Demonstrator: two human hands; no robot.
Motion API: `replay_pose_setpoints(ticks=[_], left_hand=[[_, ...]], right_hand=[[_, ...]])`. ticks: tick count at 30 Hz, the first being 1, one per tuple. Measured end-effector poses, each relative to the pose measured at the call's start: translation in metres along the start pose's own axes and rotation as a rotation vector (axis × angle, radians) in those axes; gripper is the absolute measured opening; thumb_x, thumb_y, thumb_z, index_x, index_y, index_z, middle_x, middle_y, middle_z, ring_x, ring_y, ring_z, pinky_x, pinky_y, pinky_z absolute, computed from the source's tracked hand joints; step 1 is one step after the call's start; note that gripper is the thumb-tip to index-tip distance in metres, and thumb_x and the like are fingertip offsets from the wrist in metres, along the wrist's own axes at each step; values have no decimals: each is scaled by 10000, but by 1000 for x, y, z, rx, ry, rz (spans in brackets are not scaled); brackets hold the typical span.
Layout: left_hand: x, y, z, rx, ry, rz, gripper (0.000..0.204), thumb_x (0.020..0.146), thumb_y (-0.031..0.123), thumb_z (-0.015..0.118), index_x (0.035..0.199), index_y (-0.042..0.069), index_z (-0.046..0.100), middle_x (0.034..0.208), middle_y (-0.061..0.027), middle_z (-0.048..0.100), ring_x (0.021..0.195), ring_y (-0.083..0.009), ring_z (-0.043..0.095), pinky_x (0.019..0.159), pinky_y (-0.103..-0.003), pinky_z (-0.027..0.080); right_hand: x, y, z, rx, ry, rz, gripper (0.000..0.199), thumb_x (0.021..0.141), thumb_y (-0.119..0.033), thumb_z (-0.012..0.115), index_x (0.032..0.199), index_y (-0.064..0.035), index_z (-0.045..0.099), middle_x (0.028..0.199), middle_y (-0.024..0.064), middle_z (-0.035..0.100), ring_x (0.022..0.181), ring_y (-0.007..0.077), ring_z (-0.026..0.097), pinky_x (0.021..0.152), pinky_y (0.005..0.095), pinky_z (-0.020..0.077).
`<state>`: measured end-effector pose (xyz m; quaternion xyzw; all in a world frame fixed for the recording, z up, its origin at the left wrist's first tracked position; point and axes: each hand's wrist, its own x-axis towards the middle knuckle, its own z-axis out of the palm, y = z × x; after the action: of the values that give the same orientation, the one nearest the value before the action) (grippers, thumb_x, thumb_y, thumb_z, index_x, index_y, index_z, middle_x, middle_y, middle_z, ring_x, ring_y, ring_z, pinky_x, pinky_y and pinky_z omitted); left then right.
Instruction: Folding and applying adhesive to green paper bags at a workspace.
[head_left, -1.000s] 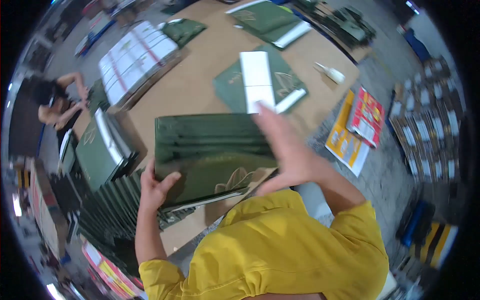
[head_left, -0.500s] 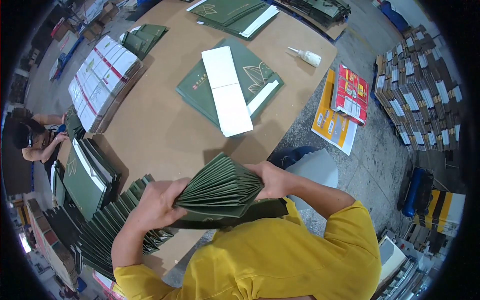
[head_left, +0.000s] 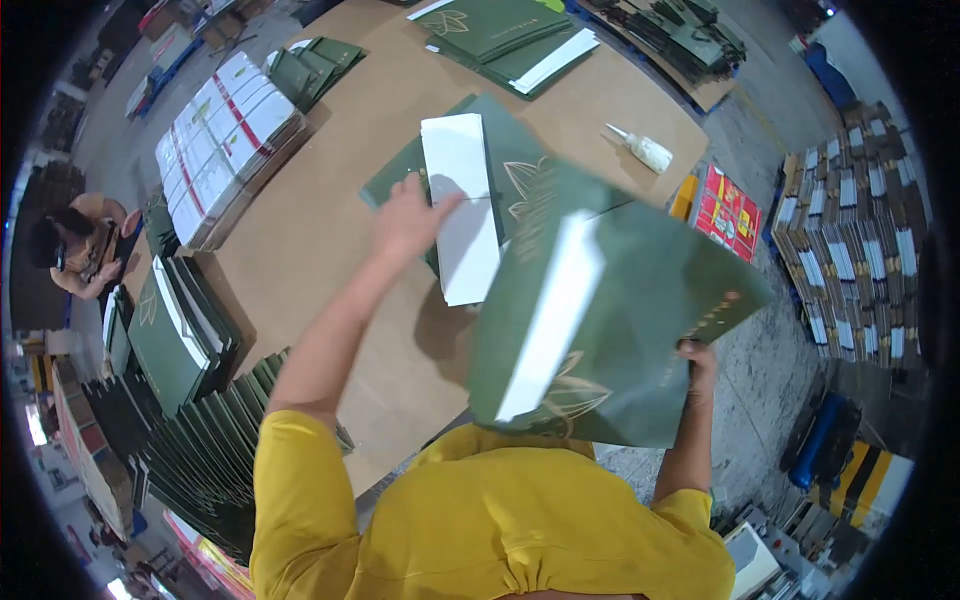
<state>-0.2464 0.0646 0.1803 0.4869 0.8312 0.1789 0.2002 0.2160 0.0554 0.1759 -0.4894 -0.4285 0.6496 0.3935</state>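
My right hand (head_left: 701, 368) grips the lower right edge of flat green paper bags (head_left: 640, 300), with gold leaf lines and a white strip, tilted up in front of me. Whether it is one bag or a stack, I cannot tell. My left hand (head_left: 410, 222) reaches over the table with thumb and fingers apart, beside a stack of white paper cards (head_left: 465, 250). Whether it touches them, I cannot tell. Those cards lie on more flat green bags (head_left: 395, 172), partly hidden by the raised bag.
A glue bottle (head_left: 642, 150) lies near the table's (head_left: 330, 200) far right edge. Green bag stacks (head_left: 490, 30) are at the far end and fanned bags (head_left: 215, 445) at lower left. A wrapped white bundle (head_left: 225, 140) stands at left, near another person (head_left: 90, 245).
The fanned green bundle that both hands held is now spread flat and raised to the right in my right hand. My left hand has let go and moved forward to the white cards.
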Motion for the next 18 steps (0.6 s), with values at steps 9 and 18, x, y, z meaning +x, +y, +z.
replay_pose_setpoints(ticks=[9,18], left_hand=[[1,-3,91,70,125,-57,810,760,531,629,1319,6,366,1202,-227,493,1143,-292,490,788,-392,504],[23,-43,128,-253,144,-54,482,813,349,596,1202,72,532,1101,-149,612,1019,-292,591,783,-401,502]], right_hand=[[91,51,91,477,8,138,443,753,-255,607,1094,26,578,1002,158,638,864,274,638,779,383,539],[179,112,157,596,-144,387,354,835,-257,605,1101,-27,559,997,108,618,882,230,606,759,361,514]])
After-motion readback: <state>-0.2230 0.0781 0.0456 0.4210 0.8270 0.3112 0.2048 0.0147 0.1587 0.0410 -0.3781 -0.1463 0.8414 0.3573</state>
